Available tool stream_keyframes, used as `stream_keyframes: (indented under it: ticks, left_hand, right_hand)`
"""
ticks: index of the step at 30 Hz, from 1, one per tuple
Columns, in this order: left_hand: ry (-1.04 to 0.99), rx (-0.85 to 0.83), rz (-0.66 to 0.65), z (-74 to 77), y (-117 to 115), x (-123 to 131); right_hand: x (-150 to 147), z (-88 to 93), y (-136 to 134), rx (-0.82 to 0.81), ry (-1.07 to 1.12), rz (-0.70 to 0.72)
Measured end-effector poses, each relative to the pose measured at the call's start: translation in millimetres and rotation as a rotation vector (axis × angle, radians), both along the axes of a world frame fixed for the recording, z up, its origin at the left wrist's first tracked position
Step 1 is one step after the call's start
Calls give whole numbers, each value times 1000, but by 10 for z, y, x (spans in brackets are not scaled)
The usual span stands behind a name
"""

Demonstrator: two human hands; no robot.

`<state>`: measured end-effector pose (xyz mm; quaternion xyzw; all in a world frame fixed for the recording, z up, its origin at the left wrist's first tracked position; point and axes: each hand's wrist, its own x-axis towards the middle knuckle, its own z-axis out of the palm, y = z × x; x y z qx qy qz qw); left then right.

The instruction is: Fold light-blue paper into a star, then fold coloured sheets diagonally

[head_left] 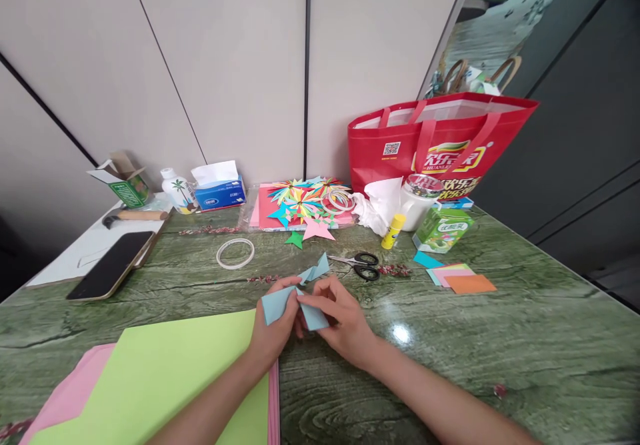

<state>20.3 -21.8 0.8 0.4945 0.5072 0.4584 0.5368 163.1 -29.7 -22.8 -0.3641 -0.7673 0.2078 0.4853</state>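
Observation:
My left hand [273, 338] and my right hand [343, 322] meet over the green marbled table [500, 352], both pinching a folded light blue paper piece [280, 304]. A second folded light blue shape [316, 270] lies just beyond my fingers. Black-handled scissors [361, 264] rest a little further back and to the right. A light green sheet [165, 378] on pink sheets [75, 385] lies under my left forearm.
A tape ring [235, 253], a phone [111, 265], a tissue box [219, 192] and a bottle [177, 190] stand left. Colourful paper stars [305, 208], a glue stick [393, 230], a green carton [443, 229], small coloured squares [460, 277] and a red bag [435, 142] lie right.

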Motion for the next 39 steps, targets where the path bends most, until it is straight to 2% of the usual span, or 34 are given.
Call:
stream_keyframes:
  ticks: [3, 6, 14, 18, 23, 27, 31, 36, 39]
  left_hand:
    - [39, 30, 45, 24, 25, -29]
    - [22, 10, 13, 46, 46, -43]
    - [-23, -19, -114, 82, 49, -52]
    - [24, -8, -159, 108, 39, -50]
    - [69, -44, -223, 111, 30, -30]
    - [96, -18, -252, 95, 29, -43]
    - [77, -62, -243, 86, 46, -45]
    - [145, -7, -170, 65, 75, -34]
    - [133, -66, -177, 70, 78, -22]
  right_hand:
    - [10, 27, 8, -93, 12, 90]
    - [30, 71, 31, -212, 81, 135]
    - [77, 133, 109, -304, 149, 18]
    - [61, 97, 131, -446, 256, 5]
    - [70, 93, 165, -553, 284, 82]
    - [83, 124, 170, -732, 420, 137]
    - [81, 141, 169, -832, 548, 113]
    - [85, 123, 181, -850, 600, 75]
    - [97, 99, 195, -857, 622, 39]
